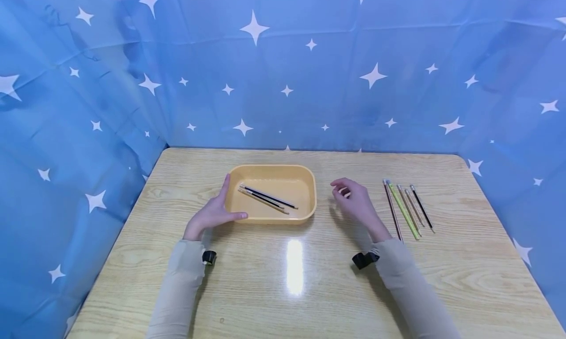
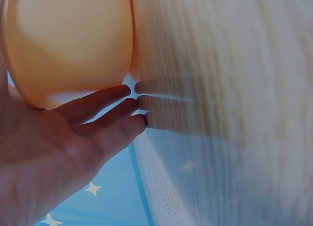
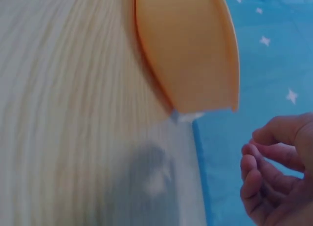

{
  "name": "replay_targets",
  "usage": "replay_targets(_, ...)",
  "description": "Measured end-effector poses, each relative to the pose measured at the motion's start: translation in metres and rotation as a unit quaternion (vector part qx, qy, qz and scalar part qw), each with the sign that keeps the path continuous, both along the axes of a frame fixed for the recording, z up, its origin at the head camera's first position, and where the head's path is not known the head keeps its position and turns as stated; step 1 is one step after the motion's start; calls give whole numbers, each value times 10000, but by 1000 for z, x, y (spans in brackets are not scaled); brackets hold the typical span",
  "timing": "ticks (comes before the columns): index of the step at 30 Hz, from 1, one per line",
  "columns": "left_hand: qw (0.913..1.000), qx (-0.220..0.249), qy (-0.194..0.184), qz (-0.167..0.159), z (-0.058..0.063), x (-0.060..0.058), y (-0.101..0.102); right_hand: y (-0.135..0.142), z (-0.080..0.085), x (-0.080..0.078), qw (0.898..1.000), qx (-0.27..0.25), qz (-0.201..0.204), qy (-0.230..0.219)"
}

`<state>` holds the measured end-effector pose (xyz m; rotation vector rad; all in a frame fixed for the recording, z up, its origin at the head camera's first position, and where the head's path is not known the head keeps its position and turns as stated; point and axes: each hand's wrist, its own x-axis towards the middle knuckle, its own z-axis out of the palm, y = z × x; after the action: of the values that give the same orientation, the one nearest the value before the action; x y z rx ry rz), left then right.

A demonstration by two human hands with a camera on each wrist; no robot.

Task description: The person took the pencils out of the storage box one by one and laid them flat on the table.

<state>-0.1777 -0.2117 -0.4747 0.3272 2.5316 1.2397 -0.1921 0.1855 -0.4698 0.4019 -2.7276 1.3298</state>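
A shallow yellow-orange tray [image 1: 305,220] sits on the table with black and gold pencils [image 1: 269,197] lying slantwise inside. My left hand [image 1: 214,212] rests against its left end, thumb at the front rim and fingers along the side. In the left wrist view, fairly straight fingers [image 2: 105,101] lie beside the tray's wall [image 2: 73,45]. My right hand [image 1: 353,201] hovers between the tray and a row of pencils [image 1: 404,209], loosely bent, with nothing visible in it. The right wrist view shows the thumb close to the bent fingers [image 3: 252,182], apart from the tray [image 3: 190,50].
The pencils at the right include dark, bright green, gold and black ones, lying roughly side by side. A blue curtain with white stars [image 1: 283,83] hangs behind and beside the wooden table [image 1: 265,299]. A bright light reflection [image 1: 294,268] shows on the tabletop.
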Motion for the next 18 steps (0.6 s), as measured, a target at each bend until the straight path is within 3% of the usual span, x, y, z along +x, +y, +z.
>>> replay_targets(6, 10000, -22, -70, 41, 2, 1, -1, -33, 12, -7, 9987, -136, 290, 391)
replay_targets(18, 9999, 33, -94, 19, 2, 0, 0, -84, 20, -18, 9946, -80, 972, 354)
